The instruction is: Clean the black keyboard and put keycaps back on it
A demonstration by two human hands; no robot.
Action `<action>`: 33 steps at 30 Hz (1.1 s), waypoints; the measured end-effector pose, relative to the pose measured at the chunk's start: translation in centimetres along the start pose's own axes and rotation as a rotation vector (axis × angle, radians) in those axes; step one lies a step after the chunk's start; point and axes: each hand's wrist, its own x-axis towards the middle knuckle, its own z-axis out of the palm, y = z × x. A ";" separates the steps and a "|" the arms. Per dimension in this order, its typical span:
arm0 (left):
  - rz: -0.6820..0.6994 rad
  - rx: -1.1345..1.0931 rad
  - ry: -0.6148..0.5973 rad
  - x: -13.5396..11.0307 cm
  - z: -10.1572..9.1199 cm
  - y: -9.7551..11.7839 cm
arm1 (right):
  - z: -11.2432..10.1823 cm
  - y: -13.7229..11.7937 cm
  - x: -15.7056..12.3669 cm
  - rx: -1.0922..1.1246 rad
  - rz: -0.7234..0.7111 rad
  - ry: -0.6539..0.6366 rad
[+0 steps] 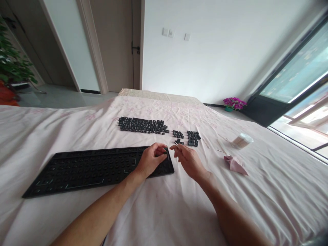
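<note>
A black keyboard (pixel 102 167) with its keycaps off lies on the pink bedsheet, tilted slightly, its right end under my left hand. My left hand (pixel 153 158) is closed in a pinch over that end; a small dark bit shows at the fingertips, too small to name. Just right of the keyboard, my right hand (pixel 189 160) is closed around a thin shiny metal tool (pixel 176 145), whose kind I cannot make out. The hands face each other, a little apart. Beyond them, loose black keycaps (pixel 142 125) lie grouped in rows, with smaller groups of keycaps (pixel 192 138) to the right.
A clear tub of cotton swabs (pixel 242 140) lies on its side at the right. Several loose swabs (pixel 206 143) and a crumpled pink cloth (pixel 235 165) are near it. Behind the bed stand a white wall, a door (pixel 112 44) and purple flowers (pixel 234 103).
</note>
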 end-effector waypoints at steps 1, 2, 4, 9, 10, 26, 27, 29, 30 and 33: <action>-0.010 -0.041 0.011 0.0 -0.1 0.0 | 0.2 0.2 0.0 0.025 0.049 -0.029; -0.017 -0.073 0.016 0.1 -0.2 0.0 | 0.5 0.3 0.0 0.040 0.082 -0.058; -0.025 -0.112 0.012 0.1 -0.2 0.1 | 1.0 0.2 -0.1 0.042 0.121 -0.095; -0.024 -0.103 -0.016 0.0 0.0 0.0 | 1.8 0.7 -0.2 0.029 0.193 -0.080; -0.030 -0.093 -0.016 0.0 0.0 0.0 | 1.7 1.2 0.0 0.024 0.204 -0.059; 0.173 0.099 0.179 -0.9 -0.4 0.4 | -5.2 13.0 0.2 -0.467 0.797 0.131; 0.179 0.101 0.185 -1.0 -0.5 0.7 | -5.0 13.2 0.3 -0.468 0.801 0.122; 0.193 0.093 0.188 -1.0 -0.8 1.7 | -4.8 13.4 0.3 -0.467 0.804 0.107; 0.203 0.084 0.187 -0.9 -1.0 2.2 | -4.7 13.4 0.4 -0.466 0.805 0.102; 0.214 0.047 0.215 -0.7 -2.2 4.2 | -4.5 13.6 0.5 -0.462 0.805 0.090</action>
